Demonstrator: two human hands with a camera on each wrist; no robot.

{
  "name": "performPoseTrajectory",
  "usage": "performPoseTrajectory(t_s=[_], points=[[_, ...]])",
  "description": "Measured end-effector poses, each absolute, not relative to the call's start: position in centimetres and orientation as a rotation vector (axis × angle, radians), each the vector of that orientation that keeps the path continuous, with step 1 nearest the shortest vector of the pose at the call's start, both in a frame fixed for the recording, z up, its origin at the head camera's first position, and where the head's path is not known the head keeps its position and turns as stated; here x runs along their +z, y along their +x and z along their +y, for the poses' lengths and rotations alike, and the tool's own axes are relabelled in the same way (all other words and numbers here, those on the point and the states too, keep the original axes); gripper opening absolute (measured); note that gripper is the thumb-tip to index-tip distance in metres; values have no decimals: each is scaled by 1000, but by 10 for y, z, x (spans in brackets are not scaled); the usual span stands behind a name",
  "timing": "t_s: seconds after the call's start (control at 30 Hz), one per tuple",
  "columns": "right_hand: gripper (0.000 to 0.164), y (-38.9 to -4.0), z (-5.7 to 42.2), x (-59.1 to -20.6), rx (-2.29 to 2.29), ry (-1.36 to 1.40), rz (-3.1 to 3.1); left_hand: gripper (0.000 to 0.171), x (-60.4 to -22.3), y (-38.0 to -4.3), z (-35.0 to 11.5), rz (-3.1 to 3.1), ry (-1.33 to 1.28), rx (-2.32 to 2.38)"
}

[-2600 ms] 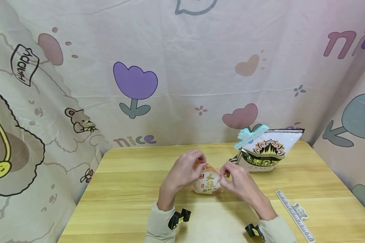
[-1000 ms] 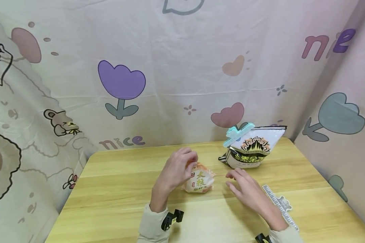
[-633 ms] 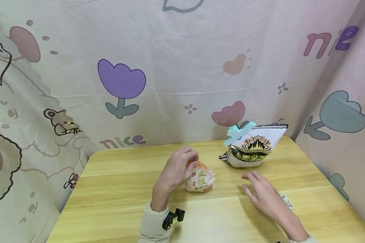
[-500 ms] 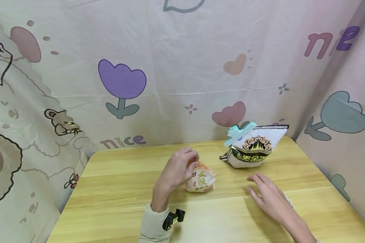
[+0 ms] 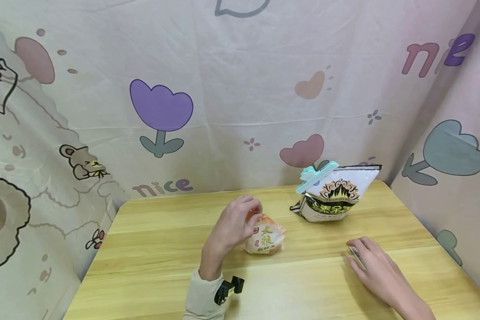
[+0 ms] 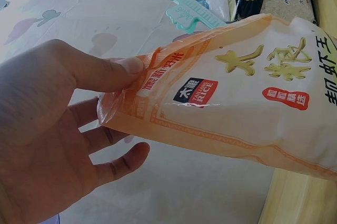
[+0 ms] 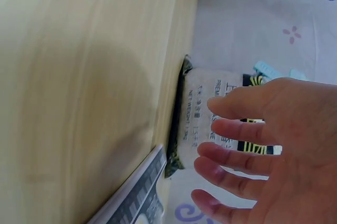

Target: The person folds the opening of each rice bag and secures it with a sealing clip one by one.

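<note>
In the head view my left hand [image 5: 233, 223] pinches the gathered top of an orange-and-white rice bag [image 5: 266, 240], which stands on the table. The left wrist view shows the thumb pressing on the bag's orange end [image 6: 152, 84], with the other fingers spread behind and below. My right hand [image 5: 378, 269] is low over a grey sealing clip [image 5: 357, 257] at the table's right. Most of that clip is hidden under the hand. In the right wrist view the fingers are spread and relaxed, and the grey clip [image 7: 134, 203] lies apart from them.
A larger white-and-black rice bag [image 5: 336, 202] stands at the back right. A teal sealing clip [image 5: 317, 177] grips its upper left corner. The wooden table [image 5: 164, 249] ends at a printed cloth backdrop [image 5: 232, 155] behind and at the sides.
My right hand has let go of the orange-and-white bag and moved right, over the grey clip. My left hand still pinches the bag's top. The head view has shifted slightly.
</note>
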State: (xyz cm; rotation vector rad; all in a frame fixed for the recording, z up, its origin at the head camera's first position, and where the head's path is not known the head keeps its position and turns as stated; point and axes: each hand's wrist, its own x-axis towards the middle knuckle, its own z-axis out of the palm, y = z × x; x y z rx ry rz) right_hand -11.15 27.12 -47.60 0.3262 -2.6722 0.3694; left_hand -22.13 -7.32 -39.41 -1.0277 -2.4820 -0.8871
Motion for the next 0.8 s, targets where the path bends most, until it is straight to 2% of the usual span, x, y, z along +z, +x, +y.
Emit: performPoseTrajectory(t_s=[0.8], points=[[45,-97,304,-487,330,187,-2845,11,-393,-218,-74,-2512,-1042,-893]])
